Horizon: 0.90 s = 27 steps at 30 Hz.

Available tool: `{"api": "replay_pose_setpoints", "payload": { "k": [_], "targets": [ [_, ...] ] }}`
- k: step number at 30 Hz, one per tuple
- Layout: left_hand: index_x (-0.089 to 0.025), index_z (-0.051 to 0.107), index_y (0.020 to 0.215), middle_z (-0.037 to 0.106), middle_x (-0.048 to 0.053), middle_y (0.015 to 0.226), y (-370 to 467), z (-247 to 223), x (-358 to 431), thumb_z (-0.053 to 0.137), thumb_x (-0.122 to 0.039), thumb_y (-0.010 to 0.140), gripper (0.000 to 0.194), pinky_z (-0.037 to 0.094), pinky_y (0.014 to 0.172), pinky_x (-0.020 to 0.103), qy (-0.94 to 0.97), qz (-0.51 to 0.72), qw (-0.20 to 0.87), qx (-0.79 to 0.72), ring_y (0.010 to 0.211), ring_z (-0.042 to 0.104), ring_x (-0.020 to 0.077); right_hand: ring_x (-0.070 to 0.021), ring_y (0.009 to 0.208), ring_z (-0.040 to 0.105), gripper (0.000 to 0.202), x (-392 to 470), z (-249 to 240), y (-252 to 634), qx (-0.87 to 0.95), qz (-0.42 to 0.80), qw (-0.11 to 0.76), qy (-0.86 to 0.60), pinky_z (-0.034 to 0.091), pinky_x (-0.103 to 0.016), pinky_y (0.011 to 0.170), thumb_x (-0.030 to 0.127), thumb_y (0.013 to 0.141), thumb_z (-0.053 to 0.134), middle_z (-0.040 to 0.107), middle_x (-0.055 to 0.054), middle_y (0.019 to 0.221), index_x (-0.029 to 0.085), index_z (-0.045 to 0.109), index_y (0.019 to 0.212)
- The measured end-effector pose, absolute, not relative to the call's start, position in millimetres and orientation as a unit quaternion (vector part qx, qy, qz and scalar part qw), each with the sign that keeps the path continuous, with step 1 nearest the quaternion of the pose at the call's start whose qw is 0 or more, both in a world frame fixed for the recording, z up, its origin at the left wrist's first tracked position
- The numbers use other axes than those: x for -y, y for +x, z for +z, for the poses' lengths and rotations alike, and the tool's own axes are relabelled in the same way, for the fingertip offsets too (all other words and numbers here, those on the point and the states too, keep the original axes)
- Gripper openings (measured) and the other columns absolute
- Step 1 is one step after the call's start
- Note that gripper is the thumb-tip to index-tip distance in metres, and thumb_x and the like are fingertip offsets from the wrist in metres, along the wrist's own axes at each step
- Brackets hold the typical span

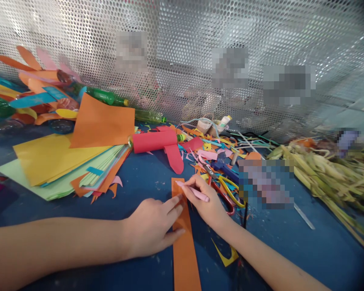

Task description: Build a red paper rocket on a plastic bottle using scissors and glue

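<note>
An orange paper strip (pixel 185 258) lies lengthwise on the blue table, running from the front edge of the view toward the middle. My left hand (pixel 154 226) rests with spread fingers on the strip's left side, pressing it against the table. In my right hand (pixel 204 198) a pink pen (pixel 197 192) is pinched, its tip at the strip's far end. Beyond the strip lies a bottle wrapped in red paper (pixel 154 141), with a red paper flap hanging toward me. Scissors with red and yellow handles (pixel 226 196) lie just behind my right hand.
Stacked coloured paper sheets (pixel 57 165) lie to the left, with an orange sheet (pixel 104 123) on top. Paper-covered bottles (pixel 45 97) crowd the far left. Paper scraps (pixel 209 151) litter the middle. Dried husks (pixel 327 169) cover the right side. A perforated metal screen (pixel 182 52) stands behind.
</note>
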<state>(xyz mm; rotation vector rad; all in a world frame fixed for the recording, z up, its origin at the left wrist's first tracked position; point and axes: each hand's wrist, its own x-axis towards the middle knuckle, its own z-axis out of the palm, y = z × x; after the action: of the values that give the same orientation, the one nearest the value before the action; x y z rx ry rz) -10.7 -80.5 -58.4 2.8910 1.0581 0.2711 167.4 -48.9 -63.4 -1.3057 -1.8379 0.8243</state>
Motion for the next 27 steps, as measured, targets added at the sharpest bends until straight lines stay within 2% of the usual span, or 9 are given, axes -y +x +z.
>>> {"api": "replay_pose_setpoints", "payload": {
  "k": [3,8,21,27],
  "targets": [
    [-0.012,0.051,0.116,0.053,0.012,0.124,-10.6,-58.3,80.5,0.036,-0.042,0.087,0.043,0.053,0.060,0.038,0.936,0.087,0.029,-0.340,0.072,0.065,0.0226,-0.0104,0.057,0.043,0.017,49.6,-62.9,167.8,0.720,0.295,0.362,-0.514,0.035,-0.021,0.053,0.033,0.086,0.047,0.047,0.004,0.064,0.020,0.047,0.075],
    [-0.013,0.050,0.118,0.049,0.012,0.129,-10.5,-58.3,80.0,0.036,-0.041,0.088,0.043,0.053,0.059,0.038,0.937,0.085,0.023,-0.339,0.073,0.065,0.0227,-0.0099,0.053,0.039,0.020,49.4,-63.4,169.1,0.724,0.258,0.368,-0.523,0.033,-0.022,0.053,0.031,0.087,0.046,0.040,0.006,0.058,0.021,0.042,0.070],
    [-0.015,0.051,0.115,0.048,0.009,0.130,-10.0,-57.4,79.6,0.037,-0.042,0.087,0.041,0.053,0.059,0.036,0.935,0.087,0.038,-0.342,0.072,0.065,0.0213,-0.0101,0.051,0.038,0.022,50.5,-61.2,172.4,0.725,0.227,0.371,-0.534,0.031,-0.023,0.053,0.024,0.086,0.043,0.034,0.007,0.056,0.022,0.033,0.067],
    [-0.014,0.051,0.116,0.050,0.012,0.127,-10.2,-58.2,78.8,0.038,-0.041,0.087,0.042,0.053,0.059,0.035,0.936,0.088,0.028,-0.340,0.071,0.065,0.0210,-0.0095,0.048,0.036,0.022,52.5,-57.1,173.5,0.717,0.226,0.364,-0.550,0.031,-0.022,0.049,0.020,0.083,0.043,0.033,0.007,0.055,0.022,0.031,0.065]
  ]
}}
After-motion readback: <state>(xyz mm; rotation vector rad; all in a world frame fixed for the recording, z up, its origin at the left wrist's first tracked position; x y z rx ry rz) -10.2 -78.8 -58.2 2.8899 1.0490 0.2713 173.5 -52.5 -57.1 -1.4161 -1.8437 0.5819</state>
